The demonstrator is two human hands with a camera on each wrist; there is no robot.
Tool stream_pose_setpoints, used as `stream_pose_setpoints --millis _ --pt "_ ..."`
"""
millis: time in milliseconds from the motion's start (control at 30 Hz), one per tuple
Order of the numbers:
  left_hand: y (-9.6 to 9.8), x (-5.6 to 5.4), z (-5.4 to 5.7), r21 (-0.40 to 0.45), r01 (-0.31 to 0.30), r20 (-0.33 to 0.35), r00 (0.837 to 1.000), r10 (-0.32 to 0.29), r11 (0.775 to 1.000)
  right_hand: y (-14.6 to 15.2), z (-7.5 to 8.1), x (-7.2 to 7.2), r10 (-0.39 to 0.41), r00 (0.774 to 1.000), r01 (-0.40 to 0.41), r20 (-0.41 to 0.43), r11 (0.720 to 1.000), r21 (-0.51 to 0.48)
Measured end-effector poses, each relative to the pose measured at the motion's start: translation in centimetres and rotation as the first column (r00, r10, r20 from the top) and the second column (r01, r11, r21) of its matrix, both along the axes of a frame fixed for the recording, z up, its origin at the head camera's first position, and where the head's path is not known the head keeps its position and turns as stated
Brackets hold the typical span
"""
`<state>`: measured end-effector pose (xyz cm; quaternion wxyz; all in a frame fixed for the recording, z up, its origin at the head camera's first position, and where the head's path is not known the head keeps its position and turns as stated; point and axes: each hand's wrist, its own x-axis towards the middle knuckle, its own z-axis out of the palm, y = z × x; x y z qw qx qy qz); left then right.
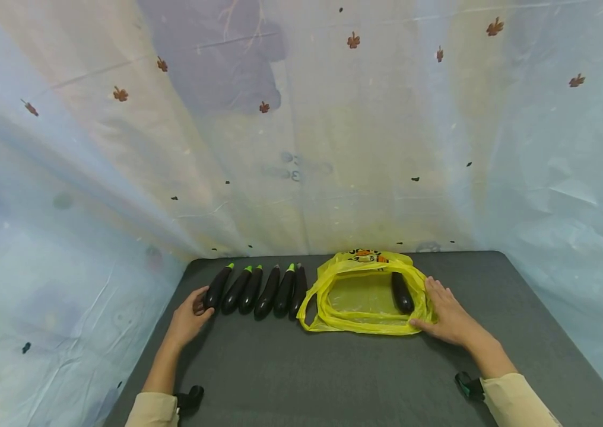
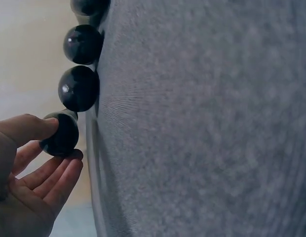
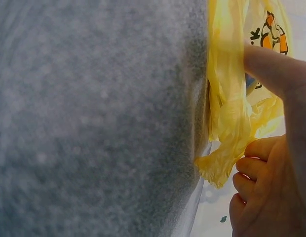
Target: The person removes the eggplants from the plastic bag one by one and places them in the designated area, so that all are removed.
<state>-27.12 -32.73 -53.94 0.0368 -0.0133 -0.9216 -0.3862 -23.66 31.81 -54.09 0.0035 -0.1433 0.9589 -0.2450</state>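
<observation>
At the left end of a row, my left hand (image 1: pixel 188 317) holds a dark eggplant (image 1: pixel 218 289) by its lower end. The left wrist view shows the thumb and fingers around that eggplant (image 2: pixel 64 136). Several more eggplants (image 1: pixel 267 293) lie side by side to its right, most with green stem tips. A yellow plastic bag (image 1: pixel 328 323) lies with its mouth spread, and a single eggplant (image 1: pixel 402 293) is inside on its right. Against the bag's right edge rests my right hand (image 1: pixel 451 317), fingers fairly straight. In the right wrist view its thumb touches the yellow plastic (image 3: pixel 227 98).
The dark grey table (image 1: pixel 333 379) extends in front of the eggplants and bag. Behind it and at both sides hangs a pale sheet (image 1: pixel 301 148) with leaf prints. A black strap device (image 1: pixel 190 398) is on the left wrist, another (image 1: pixel 468 385) on the right.
</observation>
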Motion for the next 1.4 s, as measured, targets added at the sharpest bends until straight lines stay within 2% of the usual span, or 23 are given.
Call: stream_pose_setpoints --millis 333,633,1100,1400 --pt "0.0 -0.66 -0.85 -0.022 -0.001 0.038 0.999 0.001 1.0 0.07 0.0 0.1 0.002 1.0 -0.002 -0.003 1.0 0.001" --pt "0.1 -0.94 -1.0 -0.028 0.048 0.045 0.998 -0.046 0.998 0.17 -0.06 0.06 -0.001 1.0 0.001 -0.009 1.0 0.007" --pt "0.69 -0.29 -0.68 -0.048 0.064 0.062 0.996 -0.061 0.997 0.26 -0.16 0.12 0.002 1.0 -0.002 -0.006 1.0 -0.005" --pt "0.49 -0.32 -0.71 -0.036 0.073 0.067 0.995 -0.07 0.997 0.32 -0.16 0.15 0.001 1.0 -0.001 -0.006 1.0 -0.007"
